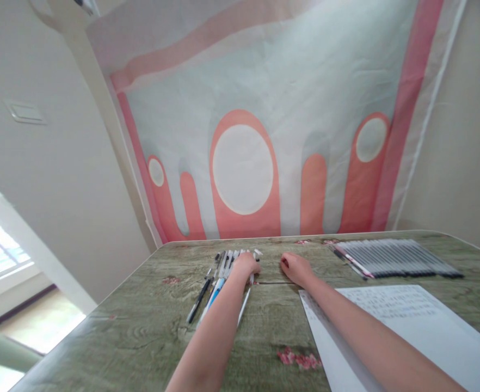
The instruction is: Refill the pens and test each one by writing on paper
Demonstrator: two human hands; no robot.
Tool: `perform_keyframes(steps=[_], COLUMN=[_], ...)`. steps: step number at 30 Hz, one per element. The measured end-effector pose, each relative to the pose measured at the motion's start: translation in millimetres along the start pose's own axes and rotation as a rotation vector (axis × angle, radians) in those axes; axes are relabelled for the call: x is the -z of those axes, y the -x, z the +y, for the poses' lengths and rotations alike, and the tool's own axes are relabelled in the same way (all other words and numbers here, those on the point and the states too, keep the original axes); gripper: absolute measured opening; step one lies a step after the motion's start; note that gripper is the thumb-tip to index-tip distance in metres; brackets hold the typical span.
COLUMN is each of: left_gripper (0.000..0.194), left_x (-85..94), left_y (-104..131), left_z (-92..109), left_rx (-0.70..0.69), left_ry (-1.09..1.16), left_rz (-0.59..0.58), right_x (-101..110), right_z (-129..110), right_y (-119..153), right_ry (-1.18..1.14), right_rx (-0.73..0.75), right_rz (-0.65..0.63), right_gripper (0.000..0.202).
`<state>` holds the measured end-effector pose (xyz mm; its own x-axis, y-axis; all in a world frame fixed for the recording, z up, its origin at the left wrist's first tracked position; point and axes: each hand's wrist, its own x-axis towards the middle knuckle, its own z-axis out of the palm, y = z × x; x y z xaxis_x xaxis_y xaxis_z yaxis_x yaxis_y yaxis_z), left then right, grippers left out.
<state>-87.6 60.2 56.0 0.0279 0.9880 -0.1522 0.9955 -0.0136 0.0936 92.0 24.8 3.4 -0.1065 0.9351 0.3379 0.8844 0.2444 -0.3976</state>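
Green wood-grain is covering the table (142,326), where a person's two bare hands are working near the far edge. The left hand (246,265) is bending its fingers down over the far right end of a loose group of pens; whether it is gripping one cannot be told, as the back of the hand is hiding the fingertips. Several clear pens (226,264) are lying side by side just left of that hand. A black pen (200,299) is slanting toward the near left, a blue pen (216,293) is lying to its right, partly behind the left forearm, and a slim white stick (244,306) is showing along the forearm's right side. A small white piece (258,252) is lying just beyond the left hand.

To the right, well apart from the pens, the right hand (296,267) is curling loosely near the tabletop; whether anything is inside it cannot be told. Its forearm is crossing a white sheet of paper (419,326) bearing lines of writing. Beyond the paper, at the far right, slender black-ended sticks (399,258) are lying in a close row, with a pink-and-white pen (356,261) bordering them on the left. A coral-and-grey backdrop (264,81) is hanging behind the table.
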Motion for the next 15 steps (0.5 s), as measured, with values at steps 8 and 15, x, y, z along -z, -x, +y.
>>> perform_keyframes(steps=[8,15], left_gripper=[0.024,0.019], left_x=[-2.9,-40.9], left_y=[24,39], left_z=[7,42], left_rx=[-0.172,-0.255], left_ry=[0.273,0.999], left_rz=[0.206,0.248], right_x=[-3,11], right_z=[1,4], right_y=[-1,-5], right_ry=[-0.071,-0.738], right_rx=[0.000,0.052], right_rz=[0.051,-0.039], right_gripper=[0.016,0.041])
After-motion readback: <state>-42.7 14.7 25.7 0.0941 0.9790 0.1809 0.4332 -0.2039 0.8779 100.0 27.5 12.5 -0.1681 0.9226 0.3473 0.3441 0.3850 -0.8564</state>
